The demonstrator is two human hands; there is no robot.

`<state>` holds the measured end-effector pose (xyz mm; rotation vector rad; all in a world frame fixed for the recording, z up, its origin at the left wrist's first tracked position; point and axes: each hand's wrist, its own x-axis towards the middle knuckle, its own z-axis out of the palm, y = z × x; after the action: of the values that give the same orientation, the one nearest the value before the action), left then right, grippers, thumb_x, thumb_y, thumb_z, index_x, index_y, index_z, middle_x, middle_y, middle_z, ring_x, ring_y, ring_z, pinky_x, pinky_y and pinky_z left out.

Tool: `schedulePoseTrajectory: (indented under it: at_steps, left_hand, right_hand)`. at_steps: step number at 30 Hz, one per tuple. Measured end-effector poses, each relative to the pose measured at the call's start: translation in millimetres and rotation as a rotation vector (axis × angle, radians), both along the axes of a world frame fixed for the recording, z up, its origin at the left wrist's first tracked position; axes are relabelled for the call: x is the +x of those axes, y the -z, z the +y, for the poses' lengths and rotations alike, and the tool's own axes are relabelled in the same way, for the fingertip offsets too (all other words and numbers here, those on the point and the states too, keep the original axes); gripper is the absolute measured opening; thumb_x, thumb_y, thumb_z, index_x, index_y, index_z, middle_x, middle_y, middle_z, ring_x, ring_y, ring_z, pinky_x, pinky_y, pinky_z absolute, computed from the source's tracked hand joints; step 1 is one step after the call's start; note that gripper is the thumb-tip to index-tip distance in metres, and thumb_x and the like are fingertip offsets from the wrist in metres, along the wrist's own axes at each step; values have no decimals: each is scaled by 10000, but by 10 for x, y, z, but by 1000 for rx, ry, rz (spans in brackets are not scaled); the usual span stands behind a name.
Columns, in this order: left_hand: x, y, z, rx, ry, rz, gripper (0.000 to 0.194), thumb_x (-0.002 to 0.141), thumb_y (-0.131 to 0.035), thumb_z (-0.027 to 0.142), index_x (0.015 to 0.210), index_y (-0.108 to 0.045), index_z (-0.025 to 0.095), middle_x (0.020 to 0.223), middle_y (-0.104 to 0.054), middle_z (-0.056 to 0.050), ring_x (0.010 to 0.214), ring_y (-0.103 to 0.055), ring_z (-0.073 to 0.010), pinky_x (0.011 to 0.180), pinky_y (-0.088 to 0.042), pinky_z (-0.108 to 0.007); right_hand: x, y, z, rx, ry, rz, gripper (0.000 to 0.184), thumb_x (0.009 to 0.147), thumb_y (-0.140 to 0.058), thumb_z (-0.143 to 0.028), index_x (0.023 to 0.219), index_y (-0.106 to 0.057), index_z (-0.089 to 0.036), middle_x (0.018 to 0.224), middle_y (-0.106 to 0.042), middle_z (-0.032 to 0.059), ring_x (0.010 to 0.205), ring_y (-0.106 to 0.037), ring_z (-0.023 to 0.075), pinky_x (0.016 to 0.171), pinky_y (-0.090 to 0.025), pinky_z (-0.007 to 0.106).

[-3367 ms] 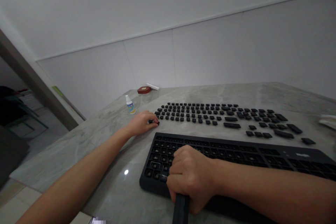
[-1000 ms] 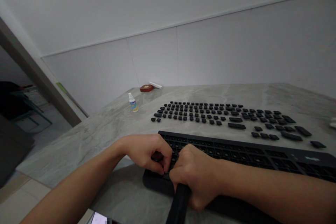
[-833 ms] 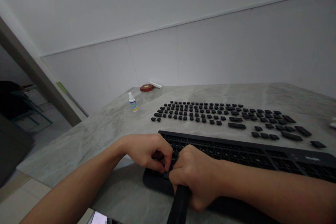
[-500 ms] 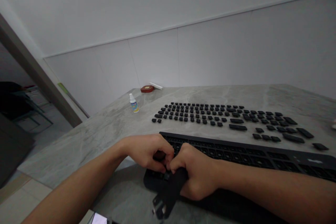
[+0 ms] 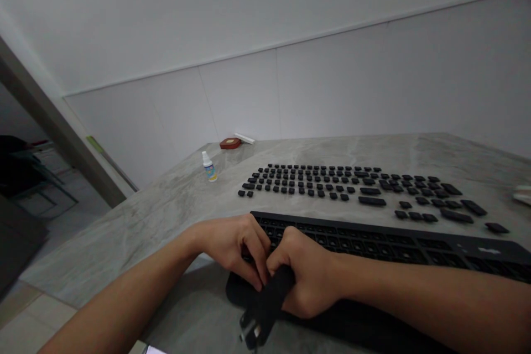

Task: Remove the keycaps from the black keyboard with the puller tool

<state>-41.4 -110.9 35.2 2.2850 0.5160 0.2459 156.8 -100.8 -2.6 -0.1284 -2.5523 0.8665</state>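
A black keyboard with its keycaps off lies across the near part of the table. Over its left end, my left hand has thumb and fingers closed in a pinch on the keyboard; what lies between the fingertips is hidden. My right hand is wrapped around a flat black tool with a forked end, held slanting toward me. Metal glints at that end, and the tool's other end is hidden. Both hands meet at the fingertips. Behind the keyboard, loose black keycaps sit in rows in keyboard order.
A small white bottle stands upright on the grey marbled table. Farther back are a reddish-brown box and a white strip near the wall. A white object shows at the right edge. The table's left edge drops to the floor.
My left fingers have straightened somewhat and their tips have moved down toward the tool. My right hand keeps its hold on the tool. The view has shifted slightly right.
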Motion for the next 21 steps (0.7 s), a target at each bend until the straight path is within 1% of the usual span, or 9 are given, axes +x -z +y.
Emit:
schedulePoseTrajectory:
  at_steps: [3,4,5,8,10,14,17,19,21]
  left_hand:
    - [15,2,-17,22,24,3,41,798,-776,180,757,-769,176,736,-705,-54,668,-639,-137,626,-488,-210]
    - [21,-3,-24,25,28,7,56,784,-788,169,736,-760,171,720,-694,-49,657,-631,-134,617,-480,-210]
    - [28,-11,-30,26,27,10,75,777,-793,158,716,-750,168,711,-686,-45,651,-626,-131,611,-475,-209]
    - [43,-38,-50,36,12,14,117,778,-786,142,681,-725,167,697,-672,-35,643,-620,-126,601,-468,-207]
    - [51,-51,-62,40,7,14,138,790,-768,140,669,-710,171,695,-669,-30,639,-615,-123,598,-464,-210]
    - [82,-41,-81,55,-14,-15,181,800,-725,140,635,-658,169,660,-633,-15,588,-559,-107,551,-427,-218]
    - [119,-13,-77,107,-43,-54,190,805,-675,114,631,-617,163,652,-592,-10,580,-513,-102,535,-396,-226]
    - [136,1,-65,139,-36,-60,198,801,-649,99,623,-590,164,648,-567,-4,590,-500,-103,546,-394,-228]
    - [141,8,-52,162,-29,-42,195,795,-633,97,623,-574,166,644,-543,1,596,-488,-106,552,-393,-229]
  right_hand:
    - [-8,98,-18,291,-27,89,173,550,-577,-263,487,-429,-199,394,-423,-51,373,-436,113,375,-201,246]
    - [-11,132,-24,355,-23,125,143,532,-570,-274,500,-449,-205,392,-436,-47,374,-463,131,372,-189,257]
    - [-15,161,-30,380,-10,156,111,522,-562,-274,514,-473,-208,396,-455,-44,377,-487,144,370,-192,261]
    - [-29,207,-44,293,43,184,53,522,-547,-246,552,-533,-203,434,-528,-36,406,-553,149,380,-275,243]
    - [-38,209,-50,225,62,204,35,522,-543,-222,546,-530,-200,441,-543,-33,411,-565,145,391,-306,232]
    - [-24,184,-47,170,71,383,65,547,-550,-215,535,-487,-206,416,-502,-47,367,-496,120,387,-275,238]
    - [19,160,-26,248,70,501,88,597,-537,-217,543,-469,-205,409,-471,-54,341,-437,106,391,-229,260]
    - [45,149,-11,348,64,499,84,603,-518,-207,540,-462,-202,410,-466,-50,335,-427,109,393,-192,274]
    - [57,143,1,386,59,484,78,599,-515,-211,538,-468,-198,411,-467,-45,339,-436,115,394,-179,276]
